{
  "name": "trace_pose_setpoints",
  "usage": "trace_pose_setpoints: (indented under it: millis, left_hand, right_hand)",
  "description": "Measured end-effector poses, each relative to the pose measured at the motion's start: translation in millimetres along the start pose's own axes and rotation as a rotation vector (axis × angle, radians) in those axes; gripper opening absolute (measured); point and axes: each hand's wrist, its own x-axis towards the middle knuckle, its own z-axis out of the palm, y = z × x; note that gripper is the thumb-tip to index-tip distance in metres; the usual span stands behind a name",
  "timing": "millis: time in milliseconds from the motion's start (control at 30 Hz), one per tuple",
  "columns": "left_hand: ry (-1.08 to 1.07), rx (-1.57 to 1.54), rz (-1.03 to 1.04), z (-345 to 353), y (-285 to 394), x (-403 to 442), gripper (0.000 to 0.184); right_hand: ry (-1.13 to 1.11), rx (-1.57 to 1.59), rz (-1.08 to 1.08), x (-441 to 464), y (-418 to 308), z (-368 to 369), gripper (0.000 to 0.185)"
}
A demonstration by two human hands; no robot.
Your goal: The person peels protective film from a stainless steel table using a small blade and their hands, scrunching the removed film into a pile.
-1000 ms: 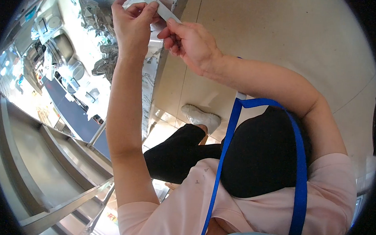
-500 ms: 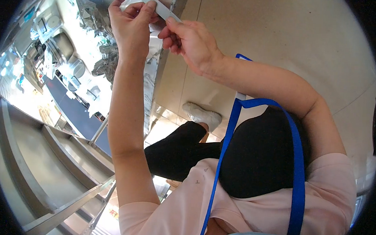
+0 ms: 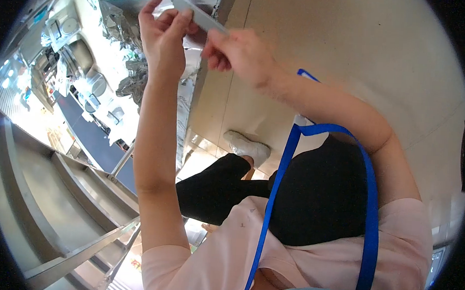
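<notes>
Near the top of the view, a thin, flat, pale grey strip (image 3: 202, 16) is held between my two hands. My left hand (image 3: 163, 38) pinches its far part between thumb and fingers, with the index finger raised off it. The near end is in the closed fingers of my right hand (image 3: 241, 54), which is smeared by motion. The strip's near tip is hidden by the right thumb and fingers. Crumpled silvery plastic sheeting (image 3: 118, 23) lies just left of my left hand.
A metal-edged work surface (image 3: 185, 99) runs below my hands. At lower left stands a metal rack (image 3: 80, 190) with raised rails. My foot in a pale shoe (image 3: 248, 147) rests on the tiled floor (image 3: 320, 35). A blue lanyard (image 3: 369, 218) hangs from me.
Both hands have shifted slightly down and right, the right one blurred by motion. The strip has turned a little and now looks greyer.
</notes>
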Motion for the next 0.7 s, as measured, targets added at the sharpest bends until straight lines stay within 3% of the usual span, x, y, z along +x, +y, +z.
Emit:
trace_pose_setpoints:
  millis: [200,700]
  left_hand:
    - [0.060,0.137,-0.043,-10,-3,-15,0.055]
    - [0.047,0.146,0.036,1,-4,-5,0.051]
  right_hand:
    - [-0.034,0.143,0.131,3,12,8,0.039]
    - [0.059,0.114,-0.082,2,12,7,0.040]
